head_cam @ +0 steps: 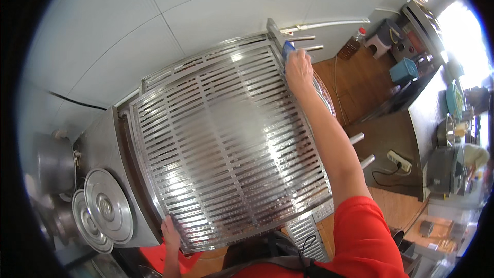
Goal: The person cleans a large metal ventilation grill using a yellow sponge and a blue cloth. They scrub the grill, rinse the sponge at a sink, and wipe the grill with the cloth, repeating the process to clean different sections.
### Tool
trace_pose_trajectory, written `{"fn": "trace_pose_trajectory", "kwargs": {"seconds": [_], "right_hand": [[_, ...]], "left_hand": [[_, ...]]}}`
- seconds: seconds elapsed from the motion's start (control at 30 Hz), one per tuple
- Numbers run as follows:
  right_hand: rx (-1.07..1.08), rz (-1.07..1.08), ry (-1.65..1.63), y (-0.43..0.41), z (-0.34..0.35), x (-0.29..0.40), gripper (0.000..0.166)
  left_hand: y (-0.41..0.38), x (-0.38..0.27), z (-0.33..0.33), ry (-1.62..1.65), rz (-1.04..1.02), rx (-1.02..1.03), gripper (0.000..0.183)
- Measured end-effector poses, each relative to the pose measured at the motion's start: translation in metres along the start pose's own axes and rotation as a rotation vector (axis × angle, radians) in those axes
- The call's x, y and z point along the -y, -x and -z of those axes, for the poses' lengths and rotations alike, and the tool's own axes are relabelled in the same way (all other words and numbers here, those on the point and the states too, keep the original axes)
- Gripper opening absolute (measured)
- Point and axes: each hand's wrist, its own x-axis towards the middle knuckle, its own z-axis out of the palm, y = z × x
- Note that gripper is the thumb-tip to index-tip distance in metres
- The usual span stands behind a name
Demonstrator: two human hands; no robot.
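Note:
A wide slatted stainless-steel rack [231, 135] lies before me, its bars shiny and pierced with small holes. At its far right corner, my right hand [300, 67] presses a blue cloth [287, 48] against the metal edge; the fingers partly hide the cloth. My left hand [171, 233] grips the near left corner of the rack, with some of its fingers hidden. A steel upright [274, 31] stands at the far right corner, close to the cloth.
Two round metal lids [108, 206] lean against the steel cabinet [104, 139] on the left. Beyond the right side are a red-capped bottle [352, 44], a blue bin [403, 71] and a power strip [399, 161]. A pale panelled wall [216, 4] borders the far side. A red plastic stool [154, 256] is below left.

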Motion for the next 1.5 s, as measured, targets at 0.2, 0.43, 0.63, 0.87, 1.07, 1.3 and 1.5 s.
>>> {"fn": "trace_pose_trajectory", "kwargs": {"seconds": [0.2, 0.43, 0.63, 0.87, 1.07, 1.3, 1.5], "right_hand": [[-0.134, -0.147, -0.016, -0.094, -0.022, -0.012, 0.015], [-0.019, -0.079, -0.18, 0.075, 0.031, -0.021, 0.024], [0.224, -0.335, -0.44, 0.171, 0.126, -0.06, 0.035], [0.183, -0.417, -0.448, 0.157, 0.094, -0.082, 0.043], [0.248, -0.611, -0.806, 0.135, 0.073, -0.103, 0.045], [0.293, -0.88, -1.555, 0.143, 0.072, -0.11, 0.028], [0.104, -0.817, -1.466, 0.167, 0.131, -0.106, 0.028]], "left_hand": [[-0.036, 0.016, -0.008, -0.066, -0.143, -0.051, 0.043], [-0.01, 0.014, -0.004, 0.038, -0.107, -0.055, 0.041], [-0.008, -0.006, -0.017, -0.202, -0.298, -0.115, 0.049], [0.034, -0.059, -0.033, -0.084, -0.155, -0.107, 0.048], [0.06, -0.088, -0.033, -0.049, -0.101, -0.135, 0.042], [0.047, -0.063, -0.02, -0.072, -0.22, -0.095, 0.041], [0.053, -0.033, -0.02, -0.068, -0.16, -0.104, 0.041]]}}
